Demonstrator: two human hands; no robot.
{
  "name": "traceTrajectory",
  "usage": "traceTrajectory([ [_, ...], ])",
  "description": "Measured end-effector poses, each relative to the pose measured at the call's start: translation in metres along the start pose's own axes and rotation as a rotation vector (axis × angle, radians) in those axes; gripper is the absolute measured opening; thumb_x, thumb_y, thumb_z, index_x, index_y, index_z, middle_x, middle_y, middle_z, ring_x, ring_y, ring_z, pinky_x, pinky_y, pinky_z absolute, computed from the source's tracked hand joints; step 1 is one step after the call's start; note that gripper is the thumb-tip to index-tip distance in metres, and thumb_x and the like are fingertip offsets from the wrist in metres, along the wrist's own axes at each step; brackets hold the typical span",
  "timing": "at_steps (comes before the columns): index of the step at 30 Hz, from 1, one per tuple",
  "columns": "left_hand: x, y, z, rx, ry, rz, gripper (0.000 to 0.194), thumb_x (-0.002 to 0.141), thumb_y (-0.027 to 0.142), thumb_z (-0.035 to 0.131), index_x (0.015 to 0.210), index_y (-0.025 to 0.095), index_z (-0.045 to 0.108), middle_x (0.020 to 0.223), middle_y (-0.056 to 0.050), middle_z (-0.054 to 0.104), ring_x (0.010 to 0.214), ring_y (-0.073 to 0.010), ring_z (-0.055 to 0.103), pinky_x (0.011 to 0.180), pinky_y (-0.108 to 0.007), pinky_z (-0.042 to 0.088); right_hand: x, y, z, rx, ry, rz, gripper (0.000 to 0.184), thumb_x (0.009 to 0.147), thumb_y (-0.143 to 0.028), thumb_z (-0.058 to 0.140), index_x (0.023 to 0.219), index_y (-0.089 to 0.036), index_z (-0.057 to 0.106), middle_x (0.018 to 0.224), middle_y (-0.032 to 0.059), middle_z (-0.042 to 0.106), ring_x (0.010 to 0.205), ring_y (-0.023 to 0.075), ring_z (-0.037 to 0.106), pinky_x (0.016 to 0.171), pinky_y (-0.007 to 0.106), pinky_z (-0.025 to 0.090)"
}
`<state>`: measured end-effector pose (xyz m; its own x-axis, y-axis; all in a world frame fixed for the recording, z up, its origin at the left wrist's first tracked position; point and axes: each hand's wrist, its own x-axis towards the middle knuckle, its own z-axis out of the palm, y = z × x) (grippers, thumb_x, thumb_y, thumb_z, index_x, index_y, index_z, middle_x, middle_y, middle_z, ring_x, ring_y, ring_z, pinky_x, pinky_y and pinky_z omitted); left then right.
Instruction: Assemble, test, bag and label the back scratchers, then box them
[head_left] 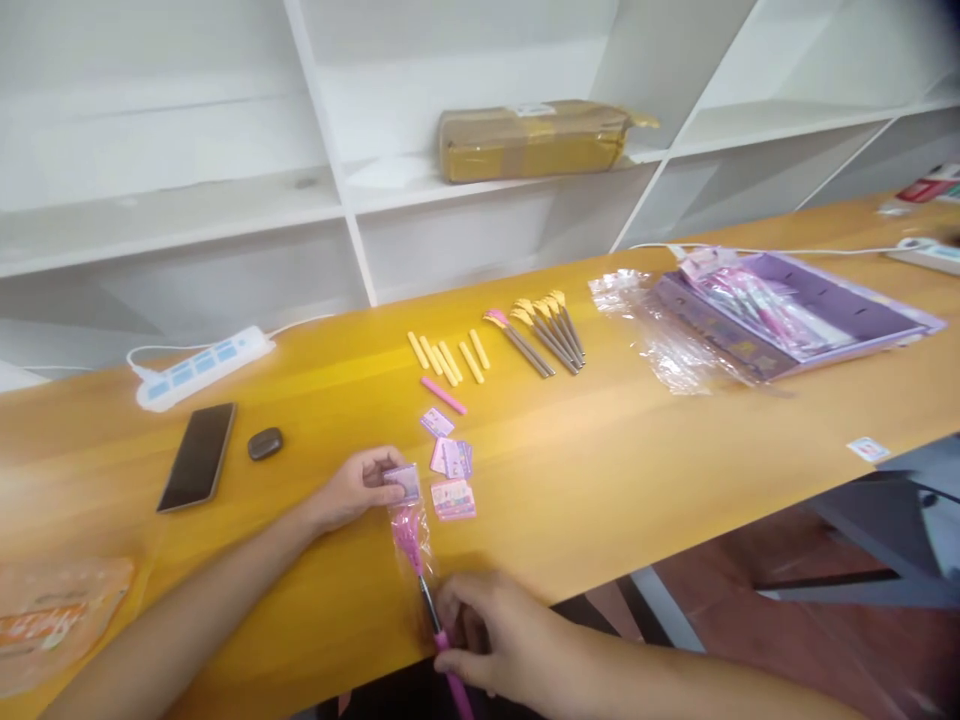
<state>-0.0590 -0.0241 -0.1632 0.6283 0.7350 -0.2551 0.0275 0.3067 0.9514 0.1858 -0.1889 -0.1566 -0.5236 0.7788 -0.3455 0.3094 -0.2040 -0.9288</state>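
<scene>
My left hand (367,485) is closed, pinching a small printed card (405,483) at the top of a clear plastic bag (425,530). Inside the bag shows the pink clawed head of what looks like a back scratcher (409,538), with a dark metal rod. Its pink handle sticks out of the bag's lower end, and my right hand (487,635) closes its fingers and thumb round it. More printed cards (453,499) lie just right of my left hand. Beyond them are a pink tube (443,395) and several yellow tubes (448,362).
Back scratchers with metal rods (551,335) lie farther back. A purple box (806,300) with bagged pink items stands right, beside loose clear bags (675,350). Left are a phone (198,457), a dark case (265,443) and a power strip (206,368). A taped package (532,142) rests on the shelf.
</scene>
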Motion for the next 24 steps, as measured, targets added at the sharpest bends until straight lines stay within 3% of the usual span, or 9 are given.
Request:
traceTrajectory([
  [5,-0.002,-0.002,-0.002,-0.177,-0.085,0.024,0.051,0.073,0.046,0.097,0.109,0.017,0.074,0.097,-0.006,0.075,0.085,-0.0184,0.071,0.080,-0.028,0.053,-0.003,-0.007,-0.004,0.002,0.008,-0.027,0.021,0.082,-0.026,0.083,0.090,-0.019,0.065,0.072,-0.0048,0.063,0.062,0.0102,0.057,0.055,0.020,0.041],
  [8,0.001,0.000,-0.003,-0.314,-0.182,0.063,0.053,0.082,0.049,0.090,0.121,0.016,0.075,0.105,-0.012,0.076,0.093,-0.0231,0.072,0.085,-0.033,0.055,-0.014,-0.015,-0.047,-0.066,0.140,-0.091,0.015,0.094,-0.033,0.075,0.092,-0.019,0.070,0.077,-0.0016,0.067,0.065,0.0109,0.058,0.059,0.023,0.044],
  [10,0.002,0.001,-0.004,-0.350,-0.234,0.084,0.048,0.088,0.048,0.084,0.121,0.015,0.076,0.102,-0.012,0.074,0.092,-0.0228,0.071,0.083,-0.032,0.054,-0.026,-0.023,-0.101,-0.193,0.353,-0.176,0.025,0.103,-0.042,0.066,0.092,-0.020,0.073,0.077,0.0005,0.067,0.064,0.0120,0.056,0.060,0.026,0.043],
  [12,0.004,0.001,-0.006,-0.351,-0.249,0.091,0.042,0.092,0.045,0.080,0.120,0.015,0.076,0.099,-0.011,0.073,0.089,-0.0211,0.070,0.081,-0.031,0.054,-0.043,-0.033,-0.172,-0.344,0.648,-0.182,0.031,0.103,-0.049,0.063,0.109,-0.021,0.076,0.067,-0.0007,0.062,0.056,0.0130,0.052,0.055,0.028,0.039],
  [16,0.004,-0.004,-0.009,-0.331,-0.261,0.085,0.039,0.094,0.040,0.078,0.122,0.013,0.075,0.098,-0.010,0.070,0.088,-0.0200,0.068,0.079,-0.030,0.053,-0.078,-0.056,-0.328,-0.732,1.230,0.176,0.016,0.094,-0.026,0.072,0.107,-0.018,0.077,0.087,0.0079,0.074,0.070,0.0168,0.062,0.064,0.032,0.038],
  [18,0.004,-0.005,-0.010,-0.333,-0.261,0.082,0.039,0.095,0.039,0.077,0.123,0.012,0.074,0.098,-0.010,0.070,0.088,-0.0194,0.067,0.079,-0.030,0.053,-0.090,-0.057,-0.398,-0.825,1.392,0.400,0.035,0.092,-0.019,0.070,0.127,-0.016,0.073,0.099,0.0142,0.078,0.071,0.0189,0.060,0.066,0.035,0.036],
  [19,0.004,-0.006,-0.010,-0.336,-0.260,0.078,0.038,0.095,0.039,0.077,0.123,0.012,0.074,0.098,-0.010,0.069,0.088,-0.0194,0.067,0.078,-0.030,0.053,-0.094,-0.052,-0.429,-0.892,1.488,0.472,0.051,0.094,-0.022,0.070,0.144,-0.012,0.063,0.110,0.0213,0.077,0.073,0.0206,0.058,0.068,0.037,0.035],
  [21,0.004,-0.006,-0.010,-0.339,-0.260,0.069,0.038,0.096,0.038,0.076,0.123,0.012,0.074,0.097,-0.010,0.069,0.088,-0.0195,0.066,0.078,-0.030,0.053,-0.098,-0.033,-0.479,-1.022,1.479,0.617,0.067,0.099,-0.028,0.066,0.158,-0.001,0.049,0.122,0.0337,0.072,0.078,0.0228,0.057,0.070,0.040,0.032],
  [24,0.004,-0.005,-0.010,-0.340,-0.253,0.051,0.037,0.096,0.038,0.076,0.122,0.012,0.074,0.096,-0.010,0.069,0.088,-0.0196,0.066,0.078,-0.030,0.053,-0.097,0.011,-0.525,-1.187,1.303,0.768,0.053,0.103,-0.025,0.061,0.146,0.006,0.061,0.112,0.0353,0.071,0.071,0.0203,0.053,0.067,0.039,0.032],
])
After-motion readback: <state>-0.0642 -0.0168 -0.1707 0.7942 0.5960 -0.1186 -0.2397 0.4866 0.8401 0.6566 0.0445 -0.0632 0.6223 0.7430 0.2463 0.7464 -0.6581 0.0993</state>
